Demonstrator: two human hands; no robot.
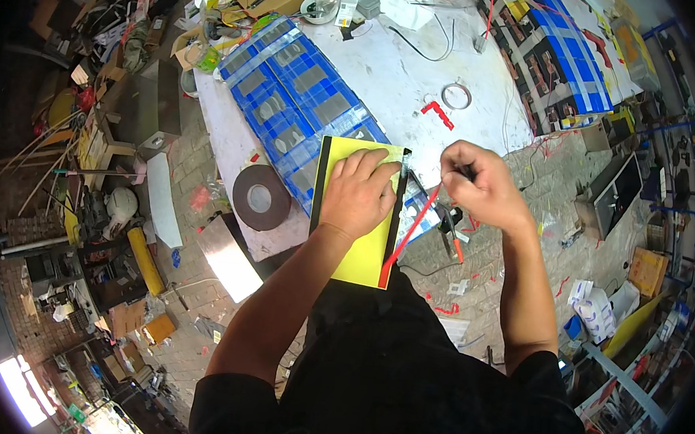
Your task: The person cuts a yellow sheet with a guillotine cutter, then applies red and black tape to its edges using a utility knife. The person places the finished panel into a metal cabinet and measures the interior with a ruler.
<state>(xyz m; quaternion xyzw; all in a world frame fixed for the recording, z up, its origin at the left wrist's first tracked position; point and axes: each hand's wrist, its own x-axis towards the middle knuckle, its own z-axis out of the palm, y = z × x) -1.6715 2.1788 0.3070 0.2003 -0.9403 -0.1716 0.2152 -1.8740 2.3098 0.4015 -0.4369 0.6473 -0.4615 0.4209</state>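
My left hand (358,192) rests on a yellow board (354,262), fingers spread and slightly bent. Black strips run along the board's two long sides. Pinched in my right hand (481,183) is the upper end of a thin red strip (413,230), which slants down to the board's lower right corner, where red film still lies on the edge. Under the board's upper part is a long blue-wrapped battery pack (292,90) with grey patches. A large dark roll of tape (259,198) lies left of the pack.
The white worktable (376,64) carries a ring of tape (456,96) and a red L-shaped scrap (438,115). Another blue-taped battery pack (552,54) stands at far right. Orange-handled pliers (454,233) lie near my right forearm. Shelves and clutter line both sides.
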